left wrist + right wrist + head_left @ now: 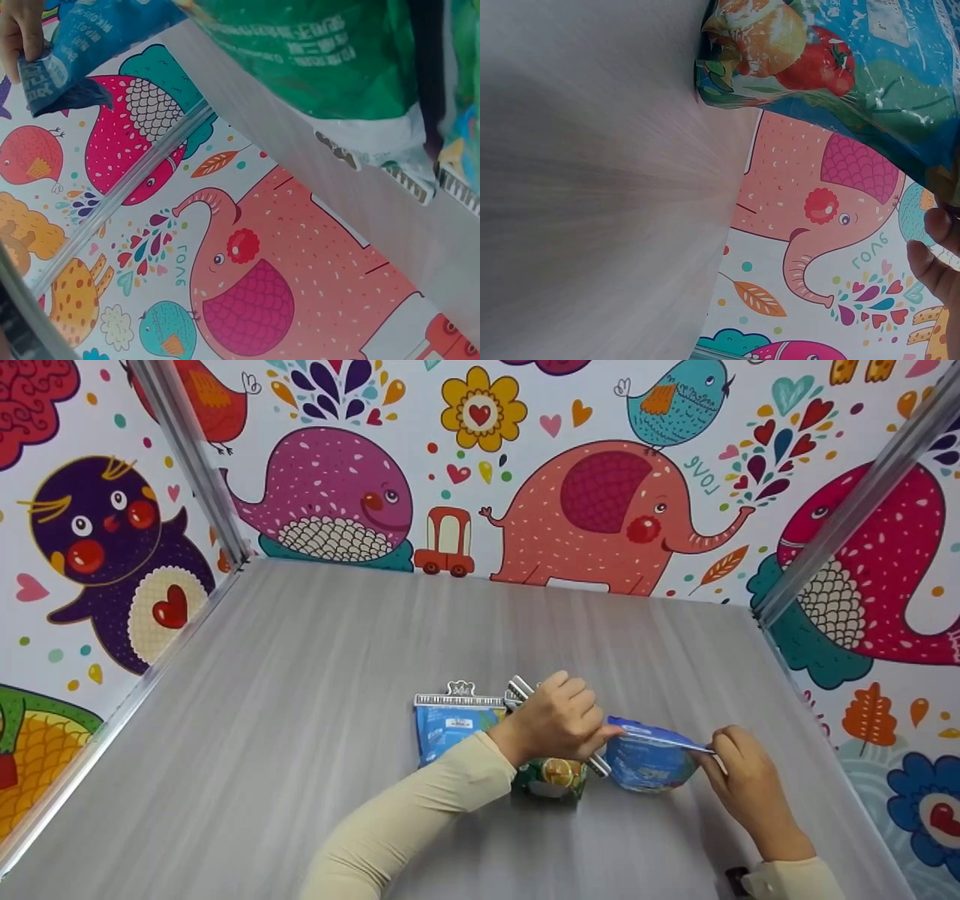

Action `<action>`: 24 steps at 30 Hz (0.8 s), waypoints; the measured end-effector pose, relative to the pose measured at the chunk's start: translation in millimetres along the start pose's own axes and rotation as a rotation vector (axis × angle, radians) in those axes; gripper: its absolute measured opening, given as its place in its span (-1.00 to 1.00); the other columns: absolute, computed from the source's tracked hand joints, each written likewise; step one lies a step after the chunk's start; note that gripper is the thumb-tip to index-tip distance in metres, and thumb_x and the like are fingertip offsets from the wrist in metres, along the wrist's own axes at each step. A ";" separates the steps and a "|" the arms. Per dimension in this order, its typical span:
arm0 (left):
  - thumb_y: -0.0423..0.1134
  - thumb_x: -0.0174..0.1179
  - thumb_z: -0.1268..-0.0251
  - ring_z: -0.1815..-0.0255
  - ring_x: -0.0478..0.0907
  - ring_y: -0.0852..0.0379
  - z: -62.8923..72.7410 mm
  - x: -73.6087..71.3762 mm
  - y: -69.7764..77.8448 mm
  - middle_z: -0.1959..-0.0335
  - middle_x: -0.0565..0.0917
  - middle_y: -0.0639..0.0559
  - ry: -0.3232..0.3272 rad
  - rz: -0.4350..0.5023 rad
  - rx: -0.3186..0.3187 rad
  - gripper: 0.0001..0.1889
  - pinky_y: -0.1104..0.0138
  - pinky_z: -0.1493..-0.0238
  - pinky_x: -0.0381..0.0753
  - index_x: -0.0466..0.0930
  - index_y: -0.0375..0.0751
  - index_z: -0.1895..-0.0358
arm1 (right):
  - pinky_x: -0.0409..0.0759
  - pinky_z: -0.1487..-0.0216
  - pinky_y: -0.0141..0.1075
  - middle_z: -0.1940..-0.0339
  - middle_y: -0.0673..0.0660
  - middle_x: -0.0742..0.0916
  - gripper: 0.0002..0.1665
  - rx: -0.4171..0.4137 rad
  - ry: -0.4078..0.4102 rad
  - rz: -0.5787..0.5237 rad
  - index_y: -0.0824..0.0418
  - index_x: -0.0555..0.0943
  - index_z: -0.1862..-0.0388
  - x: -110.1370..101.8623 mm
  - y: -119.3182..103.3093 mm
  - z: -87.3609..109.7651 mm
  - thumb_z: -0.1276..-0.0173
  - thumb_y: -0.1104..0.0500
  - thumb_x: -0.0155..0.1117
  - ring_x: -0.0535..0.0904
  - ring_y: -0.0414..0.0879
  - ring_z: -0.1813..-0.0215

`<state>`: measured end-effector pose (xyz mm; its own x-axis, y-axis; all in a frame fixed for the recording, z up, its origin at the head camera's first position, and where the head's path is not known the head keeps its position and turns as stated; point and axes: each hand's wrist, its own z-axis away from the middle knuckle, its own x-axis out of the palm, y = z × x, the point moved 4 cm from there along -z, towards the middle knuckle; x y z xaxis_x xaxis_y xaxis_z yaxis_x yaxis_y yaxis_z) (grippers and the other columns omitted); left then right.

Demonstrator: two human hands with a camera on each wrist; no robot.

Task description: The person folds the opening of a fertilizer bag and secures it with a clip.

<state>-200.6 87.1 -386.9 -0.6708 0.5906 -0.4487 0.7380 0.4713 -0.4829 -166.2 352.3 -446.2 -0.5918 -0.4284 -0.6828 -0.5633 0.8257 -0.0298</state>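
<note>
A blue bag [651,761] with a flattened top edge stands on the table between my hands. My right hand [754,787] pinches its top right corner between thumb and fingers. My left hand [559,720] is at its top left corner, fingers curled and thumb along the edge. Vegetable pictures show on the blue bag [885,82] in the right wrist view. Under the left hand stands a green bag [551,781], and a silver clip [519,688] slants across its top, partly hidden by the hand. The left wrist view shows the green bag [322,67] up close.
Another blue bag [450,727], its top held by a silver clip [460,699], stands left of the green bag. The grey table [262,720] is bordered by printed cartoon walls [465,472] and metal corner posts [847,502].
</note>
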 end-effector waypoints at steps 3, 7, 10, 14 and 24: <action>0.08 0.02 -0.46 0.72 0.19 0.23 -1.2 1.5 -0.1 0.77 0.30 0.14 -0.003 -0.016 -0.009 -0.45 0.38 0.61 0.13 0.41 0.00 0.78 | 0.37 0.33 -0.37 0.45 0.12 0.49 -0.36 0.001 -0.003 0.001 0.32 0.47 0.40 0.1 0.2 0.0 -0.60 -0.19 -0.16 0.37 -0.11 0.41; 0.11 0.09 -0.41 0.74 0.20 0.23 -2.8 4.8 0.9 0.78 0.30 0.14 -0.020 -0.031 -0.016 -0.46 0.39 0.63 0.12 0.41 0.00 0.78 | 0.36 0.32 -0.38 0.45 0.11 0.50 -0.36 0.004 -0.008 0.002 0.32 0.48 0.39 0.5 0.5 0.3 -0.60 -0.20 -0.15 0.37 -0.11 0.41; 0.14 0.16 -0.35 0.75 0.21 0.24 -4.8 7.9 1.7 0.79 0.30 0.15 -0.023 -0.033 -0.029 -0.46 0.39 0.63 0.11 0.40 0.01 0.79 | 0.37 0.33 -0.37 0.45 0.12 0.50 -0.36 0.002 -0.003 -0.001 0.32 0.48 0.39 0.8 0.5 0.5 -0.60 -0.19 -0.15 0.37 -0.11 0.41; 0.14 0.20 -0.32 0.77 0.23 0.25 -9.2 11.6 1.9 0.80 0.31 0.16 -0.010 -0.028 -0.064 -0.47 0.39 0.65 0.12 0.40 0.01 0.80 | 0.38 0.34 -0.36 0.45 0.13 0.50 -0.37 -0.001 0.004 -0.006 0.33 0.47 0.40 1.2 0.1 -0.1 -0.59 -0.19 -0.13 0.38 -0.10 0.41; 0.09 0.06 -0.44 0.78 0.24 0.26 -23.0 19.9 2.0 0.82 0.33 0.17 0.030 -0.083 -0.117 -0.44 0.40 0.68 0.16 0.40 0.04 0.81 | 0.41 0.38 -0.29 0.46 0.14 0.49 -0.38 -0.027 0.016 -0.003 0.33 0.45 0.43 0.4 -0.2 -1.0 -0.61 -0.16 -0.13 0.39 -0.09 0.43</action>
<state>-210.8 114.8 -379.5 -0.7286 0.5651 -0.3871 0.6848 0.5914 -0.4257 -166.9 351.6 -445.8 -0.5990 -0.4366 -0.6713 -0.5801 0.8145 -0.0122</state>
